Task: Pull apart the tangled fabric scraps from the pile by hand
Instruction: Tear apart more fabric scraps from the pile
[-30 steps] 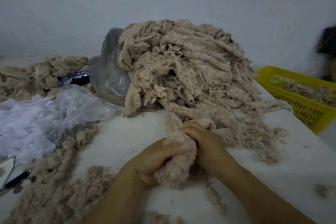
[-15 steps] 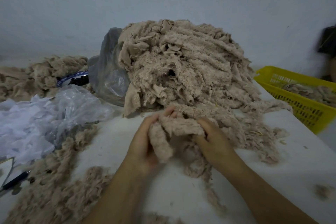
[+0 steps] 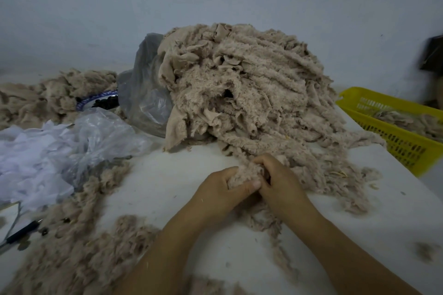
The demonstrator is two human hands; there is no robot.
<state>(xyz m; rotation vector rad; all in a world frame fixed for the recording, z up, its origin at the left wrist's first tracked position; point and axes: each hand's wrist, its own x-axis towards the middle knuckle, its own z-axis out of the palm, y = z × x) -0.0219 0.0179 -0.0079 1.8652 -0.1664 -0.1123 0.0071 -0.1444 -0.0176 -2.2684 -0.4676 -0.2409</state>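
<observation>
Both hands work at the near foot of the pile (image 3: 251,86), close to the body, likely so the strands can be drawn toward the person. The left hand (image 3: 223,189) grips a clump of scraps (image 3: 242,173), thumb laid across its top. The right hand (image 3: 280,184) touches it, fingers curled into the same clump. Holding the hands this close probably concentrates the pull on one knot. The clump is joined to strands trailing from the pile across the table (image 3: 167,175).

Loose scraps (image 3: 79,242) lie at the near left, apparently already separated. A yellow basket (image 3: 393,141) at the right holds more. A grey bag (image 3: 143,93) leans against the pile's left side.

No brand, label or legible writing is visible.
</observation>
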